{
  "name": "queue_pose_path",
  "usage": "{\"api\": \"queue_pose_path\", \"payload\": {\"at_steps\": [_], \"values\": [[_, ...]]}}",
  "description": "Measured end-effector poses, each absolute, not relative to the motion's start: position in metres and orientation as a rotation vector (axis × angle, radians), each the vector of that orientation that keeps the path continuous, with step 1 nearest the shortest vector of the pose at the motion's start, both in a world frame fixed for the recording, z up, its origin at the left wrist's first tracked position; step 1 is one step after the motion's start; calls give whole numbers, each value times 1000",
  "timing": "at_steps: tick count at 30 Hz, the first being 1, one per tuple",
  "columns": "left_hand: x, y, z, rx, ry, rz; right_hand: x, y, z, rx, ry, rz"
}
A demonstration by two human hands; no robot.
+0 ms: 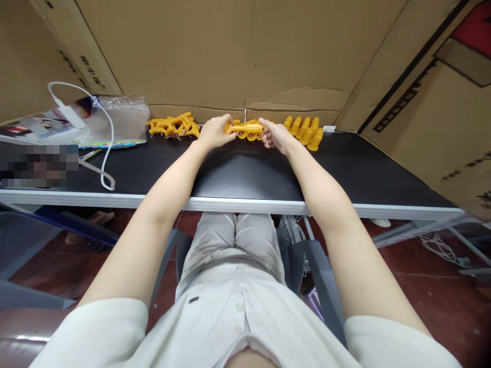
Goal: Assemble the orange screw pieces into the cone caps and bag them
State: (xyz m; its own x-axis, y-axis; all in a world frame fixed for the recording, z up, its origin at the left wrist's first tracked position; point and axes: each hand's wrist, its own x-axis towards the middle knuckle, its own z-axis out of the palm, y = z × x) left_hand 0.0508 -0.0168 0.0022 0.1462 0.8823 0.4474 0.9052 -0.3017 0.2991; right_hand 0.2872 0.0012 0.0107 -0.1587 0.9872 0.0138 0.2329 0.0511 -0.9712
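Above the back of the black tabletop [245, 176], a yellow plastic piece [251, 129] lies level between my two hands. It has a narrow ribbed stem on the left and a thicker grooved barrel on the right. My left hand [215, 130] pinches its left end between thumb and fingers. At the barrel's right end my right hand [276, 135] is closed, thumb stretched along the top and fingers curled below. Yellow ring-shaped parts [251, 136] sit just behind and below the piece, partly hidden by it and my hands.
Left of my hands is a pile of branching yellow parts [174, 125] with small metal bits. Several yellow cone-shaped pieces [307, 132] stand in rows at right. A clear plastic bag [123, 115] and white cable [111, 128] lie far left. Cardboard walls [245, 56] enclose the back and sides.
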Motion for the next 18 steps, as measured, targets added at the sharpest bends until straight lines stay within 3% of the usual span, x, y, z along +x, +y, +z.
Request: {"api": "queue_pose_path", "payload": {"at_steps": [13, 18], "values": [[53, -20, 4, -2325, -1871, -826, 287, -2, 14, -1368, -1478, 1223], [47, -14, 0, -2345, -1848, -864, 283, -17, 19, -1202, -1464, 1334]]}}
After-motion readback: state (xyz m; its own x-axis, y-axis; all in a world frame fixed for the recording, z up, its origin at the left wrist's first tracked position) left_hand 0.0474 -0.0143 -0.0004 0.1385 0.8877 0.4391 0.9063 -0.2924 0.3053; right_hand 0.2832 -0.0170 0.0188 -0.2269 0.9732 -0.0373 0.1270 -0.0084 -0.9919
